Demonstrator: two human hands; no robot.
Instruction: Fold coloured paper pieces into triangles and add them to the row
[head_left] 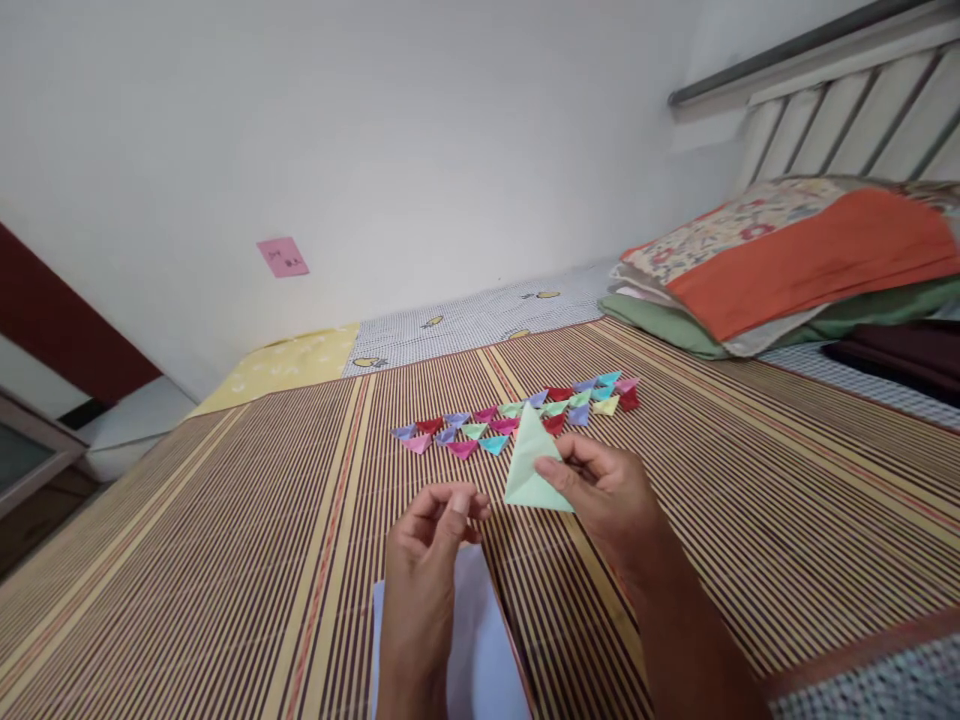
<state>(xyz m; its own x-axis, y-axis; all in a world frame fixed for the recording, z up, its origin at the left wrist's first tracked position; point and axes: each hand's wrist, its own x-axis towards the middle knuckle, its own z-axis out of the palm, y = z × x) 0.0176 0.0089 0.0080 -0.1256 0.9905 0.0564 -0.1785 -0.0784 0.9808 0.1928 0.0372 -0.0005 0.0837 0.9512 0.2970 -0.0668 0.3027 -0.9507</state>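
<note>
A light green paper folded into a triangle (534,470) is pinched between the thumb and fingers of my right hand (611,500). To its left is my left hand (431,560), fingers curled with the thumb against them; whether anything small is between them is hidden. The left hand does not touch the green paper. Below and partly behind the left hand lies a pale lavender sheet (484,640). Beyond both hands, small folded paper triangles (463,450) in pink, red, blue, green and yellow lie in rows on the striped mat (247,540).
Folded bedding, orange and floral (825,255), is stacked at the right beside a white slatted headboard (862,120). A pink note (283,257) is on the white wall. A yellow cloth (289,365) and a checked sheet (465,325) show past the mat's far edge.
</note>
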